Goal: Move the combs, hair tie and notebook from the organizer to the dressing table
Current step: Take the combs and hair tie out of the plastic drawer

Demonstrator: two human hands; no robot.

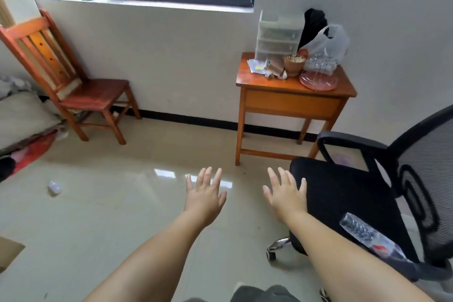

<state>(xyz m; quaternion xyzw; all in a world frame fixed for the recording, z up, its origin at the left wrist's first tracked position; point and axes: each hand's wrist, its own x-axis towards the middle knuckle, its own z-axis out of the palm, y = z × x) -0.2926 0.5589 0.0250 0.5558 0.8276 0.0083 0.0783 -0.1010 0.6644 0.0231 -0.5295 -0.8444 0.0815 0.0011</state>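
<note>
A translucent drawer organizer [275, 37] stands at the back of a small wooden dressing table [269, 82] against the far wall. Its contents are too blurred to make out; no comb, hair tie or notebook can be told apart. My left hand [204, 195] and my right hand [285, 193] are stretched out in front of me over the floor, palms down, fingers spread, holding nothing. Both hands are well short of the table.
On the table also lie papers [257, 67], a brown cup [294, 65], a pink tray with clear stand [318, 78] and a plastic bag [328, 44]. A black office chair [355, 193] carrying a bottle [367, 235] stands at right. A wooden chair [93, 95] stands at left.
</note>
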